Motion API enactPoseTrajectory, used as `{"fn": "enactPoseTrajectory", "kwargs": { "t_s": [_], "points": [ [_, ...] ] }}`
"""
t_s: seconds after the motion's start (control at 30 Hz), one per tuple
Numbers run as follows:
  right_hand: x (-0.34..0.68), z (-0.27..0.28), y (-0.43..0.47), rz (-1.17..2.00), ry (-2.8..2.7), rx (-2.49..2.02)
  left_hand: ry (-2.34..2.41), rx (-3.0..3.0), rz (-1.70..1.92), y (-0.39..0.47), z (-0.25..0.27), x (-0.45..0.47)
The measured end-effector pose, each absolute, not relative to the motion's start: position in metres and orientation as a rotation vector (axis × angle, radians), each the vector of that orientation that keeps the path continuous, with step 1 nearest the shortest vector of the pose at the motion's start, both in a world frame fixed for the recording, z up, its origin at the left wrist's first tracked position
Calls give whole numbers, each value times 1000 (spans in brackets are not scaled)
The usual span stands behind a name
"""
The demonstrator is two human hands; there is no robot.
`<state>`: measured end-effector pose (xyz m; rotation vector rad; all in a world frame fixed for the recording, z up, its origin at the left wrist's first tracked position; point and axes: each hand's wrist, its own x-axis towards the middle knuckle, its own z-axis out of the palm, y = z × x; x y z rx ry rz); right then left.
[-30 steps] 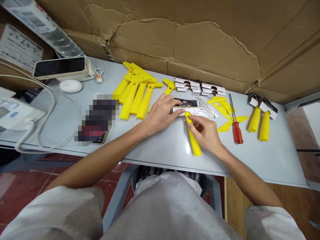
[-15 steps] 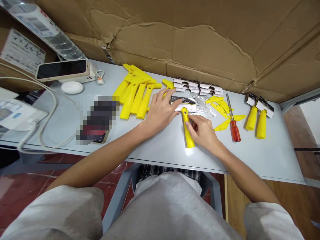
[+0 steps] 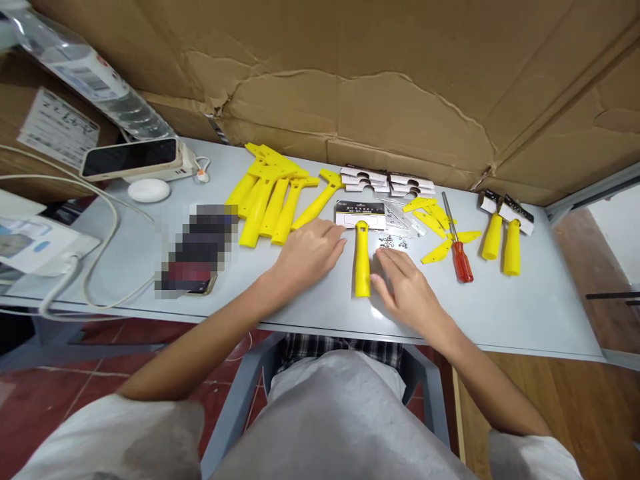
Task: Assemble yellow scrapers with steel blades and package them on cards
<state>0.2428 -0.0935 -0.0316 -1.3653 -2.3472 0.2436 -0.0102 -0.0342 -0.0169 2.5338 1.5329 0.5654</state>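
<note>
A yellow-handled scraper (image 3: 363,267) lies between my hands, its head covered by a black and white card sleeve (image 3: 360,217). To its left my left hand (image 3: 313,250) rests on the table, fingers loosely extended and holding nothing. On the other side my right hand (image 3: 404,280) lies with thumb and fingers apart, close to the handle but not gripping it. Small screws (image 3: 393,243) are scattered just beyond my right fingertips. Behind them are clear triangular blade pieces (image 3: 400,217) and loose yellow plastic pieces (image 3: 435,217).
Several yellow handles (image 3: 270,193) are piled at the back left, near folded card sleeves (image 3: 364,179). A red-handled screwdriver (image 3: 462,260) and two carded scrapers (image 3: 511,247) lie to the right. Phones (image 3: 133,157), cables and a water bottle (image 3: 95,77) occupy the left.
Both hands have let go of the carded scraper and drawn back. My left hand moved off the card toward me; my right hand came away from the handle, uncovering the screws.
</note>
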Motion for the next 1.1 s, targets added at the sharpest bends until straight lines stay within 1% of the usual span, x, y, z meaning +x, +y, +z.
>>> {"fn": "enactPoseTrajectory", "kwargs": {
  "t_s": [0.1,0.23,0.73,0.83,1.0,1.1],
  "points": [
    [247,-45,-109,149,-2480,-1383,1443,2514,647,-64,-35,-19],
    [246,-54,-116,144,-2553,-1513,1479,2483,547,-90,-53,-19],
    [245,-54,-107,118,-2618,-1577,1580,2609,356,-92,-54,-14],
    [245,-54,-105,56,-2579,-1537,1587,2613,365,-92,-55,-13],
    [244,-54,-90,-163,-2349,-1412,1589,2578,422,-92,-57,-14],
    [242,-51,-78,-196,-2285,-1383,1579,2569,447,-91,-57,-15]
  ]
}}
